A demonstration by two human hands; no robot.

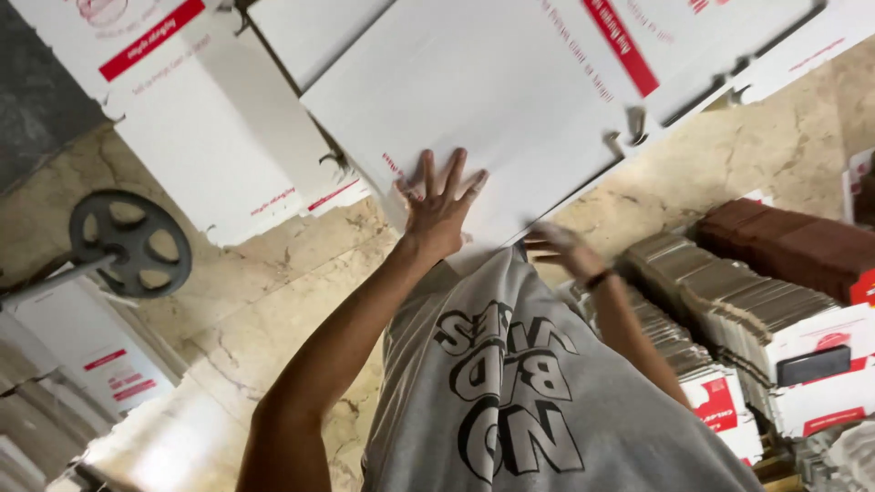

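Nearest the camera was the person's grey printed shirt (510, 392), with both bare arms reaching out from it. The left hand (440, 205) lay flat with fingers spread wide, palm pressed on the near edge of a large flat white cardboard sheet (474, 91) and gripping nothing. The right hand (558, 248), blurred and wearing a dark wristband, sat at the sheet's near corner; whether it gripped the edge could not be told. To the right stood white boxes packed with rows of brown cards (729, 292). The sheet rested on a marbled stone floor (273, 301). Farther left lay another flat white carton (200, 118) and a dark spoked wheel (130, 242).
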